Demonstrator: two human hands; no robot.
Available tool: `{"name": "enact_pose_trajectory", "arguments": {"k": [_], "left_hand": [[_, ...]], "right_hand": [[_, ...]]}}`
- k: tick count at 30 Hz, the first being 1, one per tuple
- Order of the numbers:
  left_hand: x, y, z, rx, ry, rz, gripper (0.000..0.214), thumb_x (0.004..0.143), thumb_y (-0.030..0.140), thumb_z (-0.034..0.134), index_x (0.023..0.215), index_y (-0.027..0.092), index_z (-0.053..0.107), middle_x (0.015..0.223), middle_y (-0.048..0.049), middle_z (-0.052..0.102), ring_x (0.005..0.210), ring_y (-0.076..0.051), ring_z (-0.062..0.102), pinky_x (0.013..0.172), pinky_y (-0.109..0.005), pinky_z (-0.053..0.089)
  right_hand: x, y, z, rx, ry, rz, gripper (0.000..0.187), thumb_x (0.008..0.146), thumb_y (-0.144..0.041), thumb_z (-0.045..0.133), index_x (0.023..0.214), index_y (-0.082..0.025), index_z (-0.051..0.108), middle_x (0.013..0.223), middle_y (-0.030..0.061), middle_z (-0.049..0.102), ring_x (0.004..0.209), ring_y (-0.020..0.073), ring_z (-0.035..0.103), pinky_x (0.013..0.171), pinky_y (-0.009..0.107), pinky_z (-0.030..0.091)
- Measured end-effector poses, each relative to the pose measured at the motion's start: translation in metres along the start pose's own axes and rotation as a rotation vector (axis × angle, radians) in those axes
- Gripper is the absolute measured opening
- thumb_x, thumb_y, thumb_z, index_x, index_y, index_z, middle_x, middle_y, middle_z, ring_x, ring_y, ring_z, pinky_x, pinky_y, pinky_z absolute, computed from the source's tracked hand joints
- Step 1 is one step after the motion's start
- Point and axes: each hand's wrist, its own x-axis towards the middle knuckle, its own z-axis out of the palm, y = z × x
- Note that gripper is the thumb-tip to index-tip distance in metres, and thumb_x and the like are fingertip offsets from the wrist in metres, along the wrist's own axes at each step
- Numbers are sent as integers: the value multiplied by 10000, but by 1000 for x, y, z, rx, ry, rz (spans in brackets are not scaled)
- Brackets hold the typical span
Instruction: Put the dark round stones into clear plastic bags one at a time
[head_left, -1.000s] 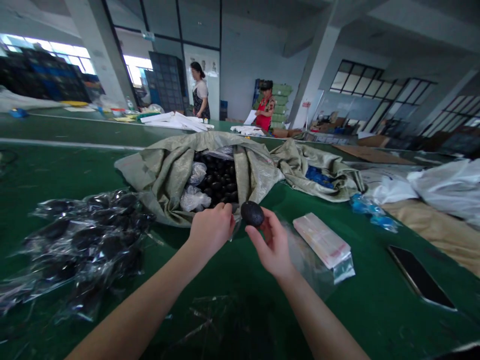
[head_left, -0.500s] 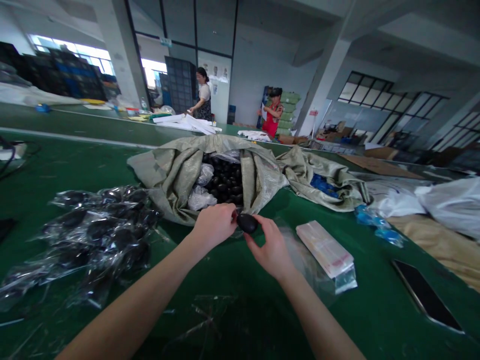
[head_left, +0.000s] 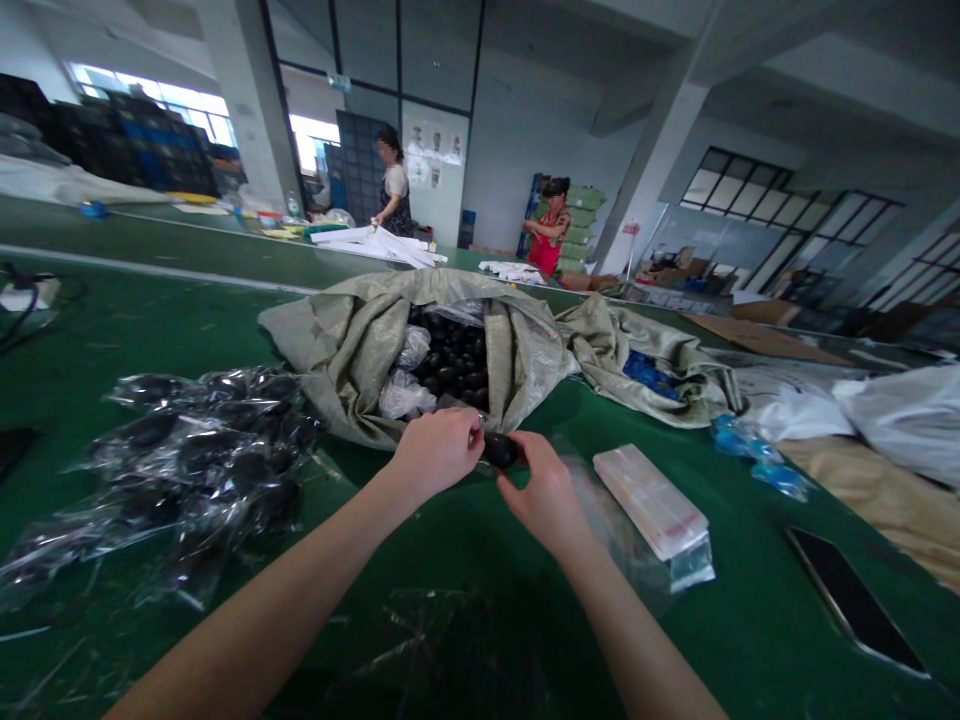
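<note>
Both my hands meet just in front of an open grey-green woven sack (head_left: pixel 352 340) full of small black oval pieces (head_left: pixel 454 360). My right hand (head_left: pixel 544 495) pinches one black oval piece (head_left: pixel 499 449) at its fingertips. My left hand (head_left: pixel 435 452) is closed, its fingers curled against the same piece; whether it also grips a clear bag I cannot tell. A pile of clear bags with black pieces inside (head_left: pixel 195 450) lies to the left of my left forearm.
A stack of flat clear bags (head_left: pixel 652 495) lies right of my right hand, and a dark phone (head_left: pixel 851 600) further right. A second sack (head_left: pixel 645 365) with blue items, white bags (head_left: pixel 900 410), and two people at far tables (head_left: pixel 394 190).
My right hand has lowered the black piece and brought it in against my left hand. The camera has shifted a little to the left.
</note>
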Motion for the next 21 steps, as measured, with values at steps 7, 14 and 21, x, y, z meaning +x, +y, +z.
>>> {"name": "enact_pose_trajectory", "arguments": {"k": [7, 14, 21], "left_hand": [[-1, -1, 2, -28, 35, 45, 154, 869, 290, 477, 821, 218, 604, 858, -32, 699, 734, -197, 646, 613, -292, 438], [-1, 3, 2, 7, 31, 87, 204, 906, 294, 436, 864, 213, 619, 889, -41, 703, 758, -211, 661, 634, -305, 459], [-2, 6, -2, 11, 22, 134, 232, 924, 287, 426, 910, 218, 647, 929, -49, 692, 753, -204, 658, 666, -305, 474]], "right_hand": [[-1, 3, 1, -30, -8, 18, 426, 731, -101, 629, 1146, -173, 564, 1235, 150, 553, 1187, 276, 542, 1013, 446, 480], [-1, 2, 4, -26, 60, 50, 388, 742, -156, 665, 1124, -175, 600, 1286, 158, 553, 1226, 282, 532, 1042, 454, 455], [2, 4, 6, 140, 23, 86, 361, 719, -147, 686, 1073, -192, 629, 1210, 119, 606, 1145, 247, 584, 927, 399, 525]]}}
